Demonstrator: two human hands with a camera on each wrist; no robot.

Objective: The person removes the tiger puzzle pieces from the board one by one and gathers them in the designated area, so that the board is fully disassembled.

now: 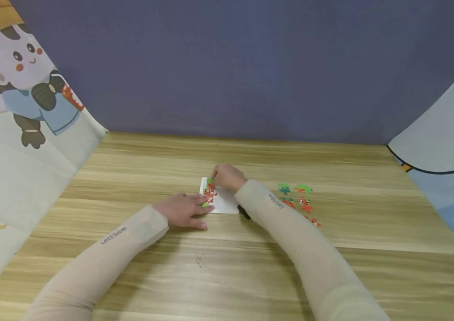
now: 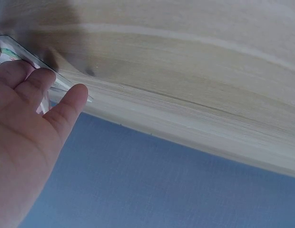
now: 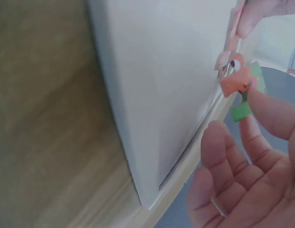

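Observation:
A white puzzle board [image 1: 225, 203] lies flat on the wooden table. Joined puzzle pieces [image 1: 210, 192] with an orange animal picture run along its left side. My right hand [image 1: 230, 177] is over the far left part of the board. Between thumb and finger it pinches an orange and green puzzle piece [image 3: 237, 81], close beside the joined pieces. The fingers of my left hand [image 1: 179, 210] are spread and rest on the board's left edge and the pieces there. In the left wrist view, the left hand [image 2: 28, 114] covers much of the board's corner.
Several loose puzzle pieces [image 1: 304, 189] in green and orange lie to the right, some partly behind the right sleeve [image 1: 287, 227]. A small black thing [image 1: 244, 213] shows at the board's near right corner. A dark blue wall [image 1: 235, 71] stands behind the table [image 1: 227, 276].

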